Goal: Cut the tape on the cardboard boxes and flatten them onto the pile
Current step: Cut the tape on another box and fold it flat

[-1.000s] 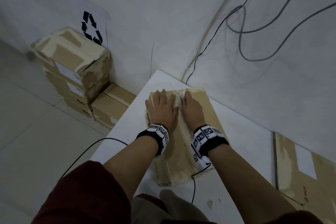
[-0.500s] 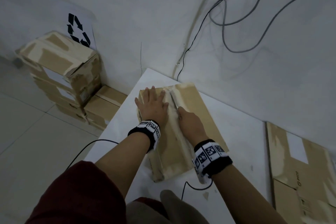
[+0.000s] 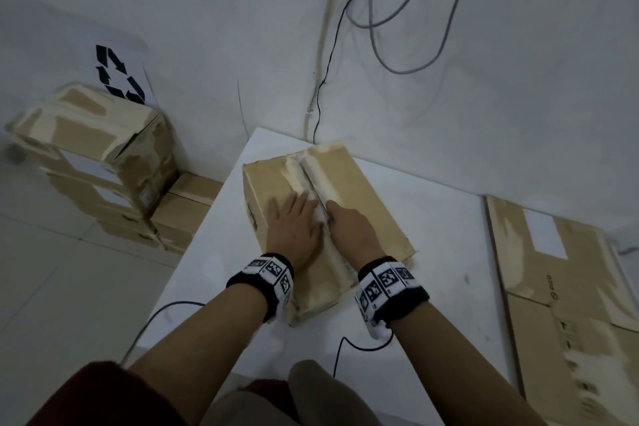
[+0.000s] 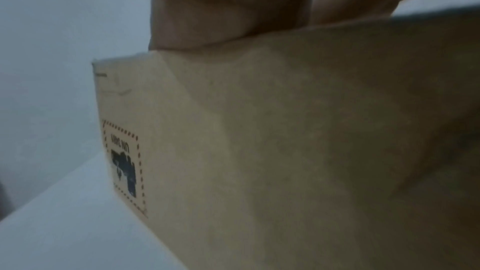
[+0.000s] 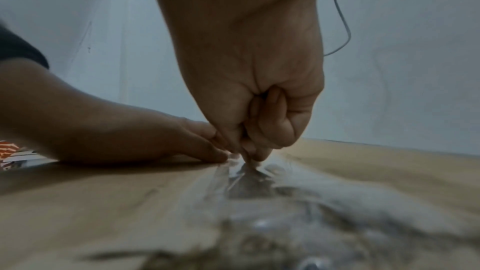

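A brown cardboard box (image 3: 363,204) lies on the white table (image 3: 432,287), a strip of clear tape (image 3: 313,173) running down its top seam. My left hand (image 3: 297,225) lies flat on the top, just left of the seam. In the left wrist view the left hand (image 4: 221,7) rests on the box (image 4: 285,151) at its upper edge, above a dotted printed label. My right hand (image 3: 349,228) is curled into a fist, its tip pushed into the seam. In the right wrist view the curled right-hand fingers (image 5: 270,126) press into wrinkled tape (image 5: 249,184); nothing shows inside the fist.
Several taped boxes (image 3: 93,156) are stacked on the floor at the left, under a recycling sign (image 3: 117,74). Flattened cardboard (image 3: 570,287) lies to the right of the table. Cables (image 3: 380,28) hang on the wall, and a thin black cable (image 3: 345,349) crosses the table's near edge.
My right fist has drawn back along the tape seam toward me. The left hand has slid back a little with it, still flat on the box.
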### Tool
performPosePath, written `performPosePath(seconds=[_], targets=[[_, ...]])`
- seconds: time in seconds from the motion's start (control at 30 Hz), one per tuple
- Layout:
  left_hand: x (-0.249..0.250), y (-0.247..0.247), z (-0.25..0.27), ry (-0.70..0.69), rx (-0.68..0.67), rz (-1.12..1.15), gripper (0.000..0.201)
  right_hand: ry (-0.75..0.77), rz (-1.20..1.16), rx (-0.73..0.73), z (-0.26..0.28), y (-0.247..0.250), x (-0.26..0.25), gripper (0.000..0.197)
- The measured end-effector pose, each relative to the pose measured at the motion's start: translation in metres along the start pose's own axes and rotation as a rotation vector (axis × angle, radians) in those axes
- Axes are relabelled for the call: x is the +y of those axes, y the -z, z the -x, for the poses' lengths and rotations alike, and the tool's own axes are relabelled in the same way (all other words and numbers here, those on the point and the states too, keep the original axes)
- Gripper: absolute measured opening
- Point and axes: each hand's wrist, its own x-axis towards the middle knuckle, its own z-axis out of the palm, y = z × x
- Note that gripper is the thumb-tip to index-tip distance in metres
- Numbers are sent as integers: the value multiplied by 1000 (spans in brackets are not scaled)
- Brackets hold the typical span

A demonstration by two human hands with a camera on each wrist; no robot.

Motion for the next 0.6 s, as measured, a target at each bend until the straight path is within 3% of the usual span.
performPosePath(seconds=[0.1,0.3,0.47,0.6], targets=[[0,3,-1,-10,-20,-47,53,-46,4,-25,16,2,2,10],[1,1,-1,-11,-25,-29,50,-172,-63,-58,62,5,12,15],[-1,-4,-5,-31,-60,-93,49,-309,-221,2,95,5,12,16],[-2,-5,-6,-32,-58,-119,45,-329,-135,51,108,3,12,16]])
